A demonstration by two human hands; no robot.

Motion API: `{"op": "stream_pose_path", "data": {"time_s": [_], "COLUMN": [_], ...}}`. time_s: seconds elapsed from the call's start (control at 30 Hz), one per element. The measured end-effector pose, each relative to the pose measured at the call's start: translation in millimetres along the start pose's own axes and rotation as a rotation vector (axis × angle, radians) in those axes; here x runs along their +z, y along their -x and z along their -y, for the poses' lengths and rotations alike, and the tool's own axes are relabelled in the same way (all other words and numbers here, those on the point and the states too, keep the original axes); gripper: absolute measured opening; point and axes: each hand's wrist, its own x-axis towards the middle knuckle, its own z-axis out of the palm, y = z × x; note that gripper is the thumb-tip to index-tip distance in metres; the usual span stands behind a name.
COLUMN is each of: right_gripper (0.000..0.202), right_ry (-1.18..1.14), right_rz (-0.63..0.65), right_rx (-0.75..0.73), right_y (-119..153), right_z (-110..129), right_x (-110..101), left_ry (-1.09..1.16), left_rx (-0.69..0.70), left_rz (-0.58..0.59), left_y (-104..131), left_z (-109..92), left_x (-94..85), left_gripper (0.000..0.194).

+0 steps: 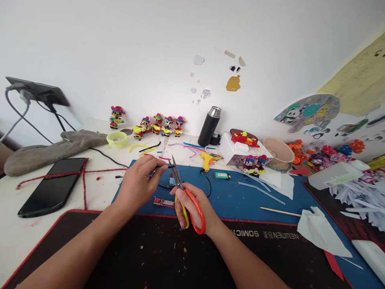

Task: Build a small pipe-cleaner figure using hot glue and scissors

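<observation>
My right hand (195, 208) is closed round the scissors (177, 176), with fingers through the red and yellow handles. Their steel blades point up and away, slightly parted. Just left of the blades, my left hand (140, 180) pinches a thin black strand (169, 165), its end close to the blades. I cannot make out whether they touch. Most of the strand is hidden by my fingers. A pink lighter (164, 202) lies on the blue mat below my hands, and a small light-blue item (172, 180) sits partly hidden behind the scissors.
A yellow glue gun (208, 160), a black thermos (209, 126) and several small colourful figures (167, 126) stand behind. On the left, a dark phone (54, 186) lies under red fuzzy stems. A wooden stick (279, 210) and white tissue (321, 233) lie on the right.
</observation>
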Motion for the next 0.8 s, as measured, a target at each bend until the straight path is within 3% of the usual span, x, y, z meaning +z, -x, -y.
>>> {"op": "stream_pose_path", "data": {"time_s": [0.8], "right_gripper": [0.049], "right_ry": [0.053], "right_rz": [-0.019], "right_rx": [-0.007], "right_y": [0.6], "right_z": [1.3], "right_x": [1.5], "left_ry": [-0.049], "left_rx": [0.064], "left_rz": [0.021], "left_y": [2.6], "left_z": [6.7], "left_x": [4.2], "left_gripper": [0.022]}}
